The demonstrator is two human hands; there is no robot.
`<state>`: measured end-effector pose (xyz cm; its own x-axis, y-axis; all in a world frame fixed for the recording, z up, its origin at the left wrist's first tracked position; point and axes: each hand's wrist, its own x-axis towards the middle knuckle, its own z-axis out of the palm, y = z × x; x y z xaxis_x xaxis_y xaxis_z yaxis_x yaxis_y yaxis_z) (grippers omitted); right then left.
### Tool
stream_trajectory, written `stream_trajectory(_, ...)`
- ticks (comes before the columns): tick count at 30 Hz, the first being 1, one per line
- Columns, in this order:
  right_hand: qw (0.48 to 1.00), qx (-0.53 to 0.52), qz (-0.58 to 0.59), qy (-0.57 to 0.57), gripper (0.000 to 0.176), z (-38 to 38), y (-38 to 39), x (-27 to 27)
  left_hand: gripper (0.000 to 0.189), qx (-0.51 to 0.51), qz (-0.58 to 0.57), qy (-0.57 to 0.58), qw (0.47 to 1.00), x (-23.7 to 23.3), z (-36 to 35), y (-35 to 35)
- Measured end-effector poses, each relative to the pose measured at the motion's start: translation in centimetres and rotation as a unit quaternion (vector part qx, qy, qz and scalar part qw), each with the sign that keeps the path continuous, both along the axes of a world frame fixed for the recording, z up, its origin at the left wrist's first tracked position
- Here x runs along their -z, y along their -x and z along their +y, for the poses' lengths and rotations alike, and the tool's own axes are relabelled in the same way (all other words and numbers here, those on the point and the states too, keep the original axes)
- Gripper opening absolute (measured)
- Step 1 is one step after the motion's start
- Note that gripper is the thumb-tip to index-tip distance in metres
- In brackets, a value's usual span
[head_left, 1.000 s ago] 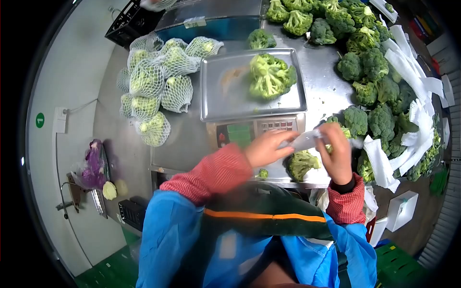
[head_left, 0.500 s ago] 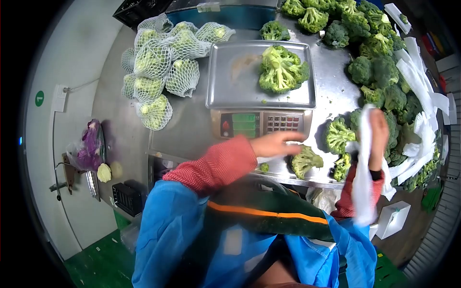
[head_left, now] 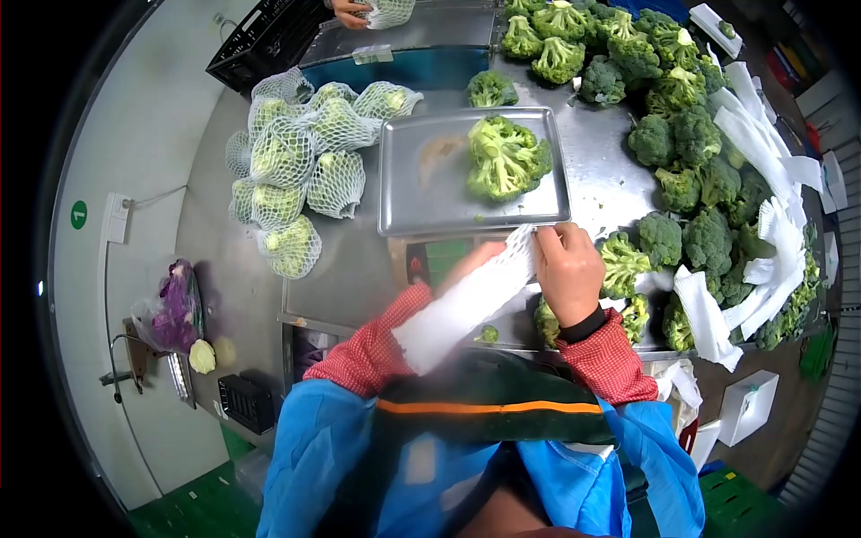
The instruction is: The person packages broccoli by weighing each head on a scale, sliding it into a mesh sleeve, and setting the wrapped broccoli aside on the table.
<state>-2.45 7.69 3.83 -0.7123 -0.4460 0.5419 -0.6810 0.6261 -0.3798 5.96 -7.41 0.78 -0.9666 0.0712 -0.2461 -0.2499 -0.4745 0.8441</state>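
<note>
A white foam net sleeve [head_left: 466,309] stretches slantwise in front of me, over my left forearm. My right hand [head_left: 571,269] pinches its upper end, just below the scale's tray. My left hand [head_left: 468,264] is partly covered by the net and blurred; its fingers are hidden. On the metal tray [head_left: 413,193] of the weighing scale lies a broccoli head [head_left: 508,160], stem side showing. The scale's green display [head_left: 446,257] is partly hidden behind my left hand and the net. More broccoli [head_left: 621,265] lies close to my right hand.
Netted heads [head_left: 285,157] are piled left of the scale. Loose broccoli [head_left: 695,134] fills the right side, with white net sleeves [head_left: 780,242] along it. Purple cabbage [head_left: 179,309] lies at left. A black crate [head_left: 269,40] and another person's hand [head_left: 350,13] holding a netted piece are at the top.
My right hand has brought the net sleeve from the right to the middle, in front of the scale. The left hand has drawn back beside it. Another person's hand has appeared at the top.
</note>
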Motion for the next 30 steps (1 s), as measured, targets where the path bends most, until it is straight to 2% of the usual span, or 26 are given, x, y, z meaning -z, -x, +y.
stream_trajectory(2,0.999,-0.01,0.036,-0.036,0.009,-0.1,0.0,-1.2,0.027,0.015,-0.004,-0.055,0.998,-1.2,-0.2,0.2)
stream_trajectory(5,0.969,-0.168,-0.135,0.124,0.005,-1.3,-1.3,-1.8,0.028,-0.025,-0.029,-0.154,0.987,-0.4,-1.1,0.3)
stream_trajectory(6,0.906,-0.203,-0.324,0.181,0.005,-1.4,-1.9,-2.1,0.028,-0.048,-0.039,-0.189,0.98,0.5,-1.5,0.5)
stream_trajectory(7,0.848,-0.203,-0.434,0.226,0.009,-1.7,-1.7,-1.6,0.029,-0.067,-0.02,-0.159,0.985,1.3,-2.3,0.7)
stream_trajectory(9,0.687,-0.192,-0.631,0.305,0.016,-2.3,-1.3,1.1,0.032,-0.104,0.017,-0.098,0.99,2.3,-4.3,1.1)
stream_trajectory(10,0.653,-0.298,-0.644,0.263,0.029,-2.4,-0.8,2.4,0.029,-0.148,-0.02,-0.105,0.983,-1.0,-3.8,1.3)
stream_trajectory(11,0.578,-0.275,-0.749,0.171,0.036,-2.1,-1.2,3.0,0.03,-0.178,-0.008,-0.062,0.982,-2.0,-3.4,1.2)
stream_trajectory(13,0.591,-0.398,-0.696,0.093,0.038,-2.3,-1.1,0.7,0.033,-0.005,0.055,-0.218,0.974,-0.2,-6.0,0.7)
stream_trajectory(14,0.609,-0.337,-0.71,0.107,0.039,-2.1,-0.8,1.3,0.037,0.036,0.083,0.084,0.992,3.6,-6.8,0.2)
stream_trajectory(15,0.56,-0.312,-0.732,0.231,0.037,-1.8,-0.3,1.6,0.04,0.049,0.035,0.037,0.997,2.9,-6.5,0.1)
stream_trajectory(17,0.498,-0.28,-0.715,0.403,0.039,-1.0,1.3,2.0,0.053,0.062,-0.068,-0.055,0.994,1.4,-5.8,-0.2)
stream_trajectory(19,0.432,-0.254,-0.716,0.486,0.034,0.0,2.6,1.7,0.058,0.184,-0.151,-0.083,0.968,0.4,-7.5,0.2)
stream_trajectory(20,0.428,-0.241,-0.72,0.491,0.033,0.2,2.9,1.3,0.06,0.234,-0.165,-0.009,0.958,-1.1,-8.6,0.3)
stream_trajectory(21,0.423,-0.228,-0.725,0.494,0.031,0.4,3.0,1.1,0.053,0.251,-0.135,0.099,0.953,-1.8,-10.2,1.0)
stream_trajectory(22,0.467,-0.174,-0.726,0.474,0.024,0.6,3.3,1.2,0.047,0.265,-0.103,0.205,0.937,-2.2,-12.1,2.0)
stream_trajectory(23,0.544,-0.158,-0.697,0.44,0.015,0.8,4.0,1.0,0.041,0.276,-0.068,0.308,0.908,-2.7,-13.3,3.5)
stream_trajectory(25,0.662,-0.054,-0.608,0.434,0.009,0.2,4.9,0.8,0.026,0.152,-0.044,0.492,0.856,-4.7,-14.7,7.5)
stream_trajectory(26,0.709,0.016,-0.551,0.439,0.009,-0.8,5.3,0.3,0.025,0.093,-0.013,0.541,0.836,-5.2,-15.1,9.7)
stream_trajectory(27,0.745,0.04,-0.515,0.423,0.01,-1.4,6.0,-0.6,0.025,0.034,0.019,0.585,0.81,-5.5,-15.3,12.2)
stream_trajectory(29,0.739,0.054,-0.465,0.484,0.013,-2.0,8.2,0.6,0.02,-0.003,0.05,0.644,0.764,-4.7,-15.8,17.5)
stream_trajectory(30,0.739,0.064,-0.456,0.491,0.023,-2.0,9.8,2.4,0.029,0.061,0.171,0.724,0.665,-1.0,-17.9,21.2)
